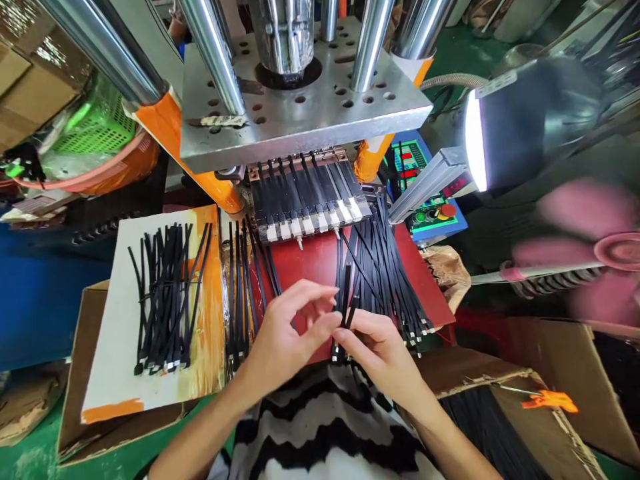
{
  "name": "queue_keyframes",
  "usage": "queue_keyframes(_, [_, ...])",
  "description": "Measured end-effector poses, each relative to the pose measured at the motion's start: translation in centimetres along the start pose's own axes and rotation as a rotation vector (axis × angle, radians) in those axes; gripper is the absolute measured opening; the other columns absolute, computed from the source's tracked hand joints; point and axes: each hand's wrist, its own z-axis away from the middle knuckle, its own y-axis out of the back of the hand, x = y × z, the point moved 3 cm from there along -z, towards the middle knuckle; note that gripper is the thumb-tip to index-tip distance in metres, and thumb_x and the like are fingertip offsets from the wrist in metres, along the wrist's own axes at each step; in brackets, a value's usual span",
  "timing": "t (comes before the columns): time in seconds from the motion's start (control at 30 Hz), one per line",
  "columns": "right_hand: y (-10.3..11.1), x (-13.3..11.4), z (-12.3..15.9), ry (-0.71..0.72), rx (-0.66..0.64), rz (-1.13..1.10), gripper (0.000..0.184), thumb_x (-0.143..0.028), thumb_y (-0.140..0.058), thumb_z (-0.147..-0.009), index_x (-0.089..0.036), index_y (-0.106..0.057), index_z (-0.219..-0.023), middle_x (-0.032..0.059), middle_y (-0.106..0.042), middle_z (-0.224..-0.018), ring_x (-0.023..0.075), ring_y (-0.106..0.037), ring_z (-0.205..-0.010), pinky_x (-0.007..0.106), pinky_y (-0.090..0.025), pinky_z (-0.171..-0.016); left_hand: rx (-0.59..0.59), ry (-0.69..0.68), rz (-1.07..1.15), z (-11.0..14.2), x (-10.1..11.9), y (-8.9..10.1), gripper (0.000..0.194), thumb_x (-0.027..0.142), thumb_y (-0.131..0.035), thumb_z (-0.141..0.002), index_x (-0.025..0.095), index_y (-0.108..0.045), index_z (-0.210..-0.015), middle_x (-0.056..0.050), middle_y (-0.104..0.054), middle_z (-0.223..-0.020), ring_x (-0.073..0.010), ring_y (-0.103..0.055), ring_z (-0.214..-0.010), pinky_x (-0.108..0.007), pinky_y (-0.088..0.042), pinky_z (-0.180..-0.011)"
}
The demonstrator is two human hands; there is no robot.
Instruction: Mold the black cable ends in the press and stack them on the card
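Observation:
Two short lengths of black flat cable [347, 290] stand up from my right hand [383, 347], pinched between its thumb and fingers. My left hand [297, 330] is right beside them, thumb and index finger apart in a curve, the thumb tip close to the cables. Whether that thumb touches them I cannot tell. Beyond my hands, a black slotted mould block [310, 197] holds several black cables side by side, white ends towards me. On the red board [305, 267], a loose pile of cables with silvery tips [380, 267] lies to the right, and more cables [243, 287] lie to the left.
A thick steel press plate [310, 127] on chrome columns hangs over the mould block. At left, a bundle of cables [167, 300] lies on a white board [113, 320]. A lamp [525, 127], control box [435, 220], blurred pink fan [615, 253] and carton [550, 360] stand right.

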Motion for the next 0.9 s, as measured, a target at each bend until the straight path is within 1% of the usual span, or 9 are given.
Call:
queue_keyframes(0.1, [-0.2, -0.2, 0.4, 0.066, -0.057, 0.015, 0.032, -0.036, -0.057, -0.109, -0.024, -0.077, -0.087, 0.0022, -0.067, -0.077, 0.0184, -0.063, -0.074, 0.03, -0.052, -0.071, -0.039, -0.055, -0.02, -2.3, 1.5, 0.4, 0.021, 0.037, -0.072, -0.098, 0.019, -0.082, -0.093, -0.006, -0.078, -0.09, -0.0191, -0.071, -0.081, -0.029, -0.057, -0.074])
queue_keyframes(0.17, [0.1, -0.1, 0.5, 0.113, -0.023, 0.039, 0.031, -0.033, -0.053, -0.11, -0.025, -0.079, -0.097, 0.0034, -0.068, -0.081, 0.0182, -0.063, -0.072, 0.03, -0.052, -0.068, -0.062, -0.05, -0.024, -2.8, 1.8, 0.2, 0.024, 0.034, -0.07, -0.099, 0.019, -0.082, -0.085, -0.006, -0.079, -0.085, -0.0192, -0.071, -0.078, -0.029, -0.056, -0.072])
queue_keyframes(0.3, [1.4, 0.4, 0.7, 0.131, 0.093, 0.001, 0.027, -0.033, -0.056, -0.109, -0.026, -0.081, -0.111, 0.0026, -0.068, -0.083, 0.0153, -0.059, -0.059, 0.028, -0.05, -0.056, -0.085, 0.02, 0.05, -2.2, 1.4, 0.0, 0.019, 0.031, -0.072, -0.097, 0.019, -0.085, -0.089, -0.007, -0.085, -0.094, -0.0218, -0.077, -0.087, -0.031, -0.061, -0.081])
queue_keyframes(0.43, [1.6, 0.1, 0.2, 0.121, 0.171, -0.035, 0.021, -0.034, -0.066, -0.105, -0.026, -0.082, -0.095, 0.0013, -0.065, -0.075, 0.0159, -0.059, -0.059, 0.029, -0.047, -0.055, -0.116, 0.043, 0.144, -1.7, 1.4, 0.3, 0.02, 0.031, -0.073, -0.099, 0.02, -0.086, -0.087, -0.006, -0.084, -0.094, -0.0203, -0.077, -0.086, -0.029, -0.062, -0.082])
queue_keyframes(0.53, [0.8, -0.8, -0.6, 0.138, 0.107, -0.025, 0.027, -0.03, -0.066, -0.104, -0.023, -0.077, -0.079, 0.0021, -0.066, -0.075, 0.0171, -0.06, -0.067, 0.029, -0.049, -0.063, -0.098, -0.01, 0.139, -1.9, 1.7, 0.7, 0.022, 0.037, -0.077, -0.098, 0.02, -0.087, -0.089, -0.006, -0.079, -0.091, -0.0178, -0.073, -0.082, -0.027, -0.059, -0.077])
queue_keyframes(0.63, [0.3, -1.8, -1.5, 0.179, 0.055, -0.033, 0.028, -0.025, -0.065, -0.104, -0.022, -0.071, -0.077, 0.0005, -0.064, -0.075, 0.0152, -0.059, -0.07, 0.027, -0.048, -0.067, -0.092, -0.068, 0.072, -2.2, 2.0, 1.0, 0.027, 0.041, -0.076, -0.1, 0.019, -0.088, -0.09, -0.005, -0.074, -0.086, -0.0165, -0.069, -0.08, -0.026, -0.056, -0.073])
queue_keyframes(0.73, [0.3, -2.1, -2.3, 0.199, 0.068, -0.052, 0.032, -0.023, -0.064, -0.104, -0.021, -0.064, -0.072, -0.0018, -0.057, -0.071, 0.0128, -0.052, -0.068, 0.025, -0.044, -0.065, -0.125, -0.144, 0.009, -2.7, 2.5, 1.0, 0.02, 0.029, -0.074, -0.101, 0.017, -0.086, -0.089, -0.004, -0.074, -0.084, -0.015, -0.068, -0.077, -0.025, -0.053, -0.071])
queue_keyframes(0.8, [0.0, -1.5, -2.5, 0.164, 0.081, -0.066, 0.036, -0.025, -0.065, -0.103, -0.02, -0.057, -0.067, -0.0031, -0.051, -0.068, 0.0119, -0.047, -0.064, 0.024, -0.04, -0.06, -0.129, -0.201, -0.058, -3.3, 2.9, 1.0, 0.016, 0.02, -0.072, -0.1, 0.016, -0.083, -0.089, -0.004, -0.075, -0.084, -0.0147, -0.068, -0.076, -0.025, -0.053, -0.072])
queue_keyframes(0.9, [-1.4, 0.4, -2.2, -0.006, 0.062, -0.157, 0.034, -0.034, -0.067, -0.101, -0.021, -0.057, -0.071, -0.004, -0.051, -0.068, 0.0113, -0.048, -0.059, 0.024, -0.039, -0.055, -0.062, -0.268, -0.19, -5.4, 3.4, 1.3, 0.018, 0.019, -0.07, -0.1, 0.015, -0.079, -0.085, -0.002, -0.072, -0.079, -0.0144, -0.065, -0.073, -0.025, -0.05, -0.07])
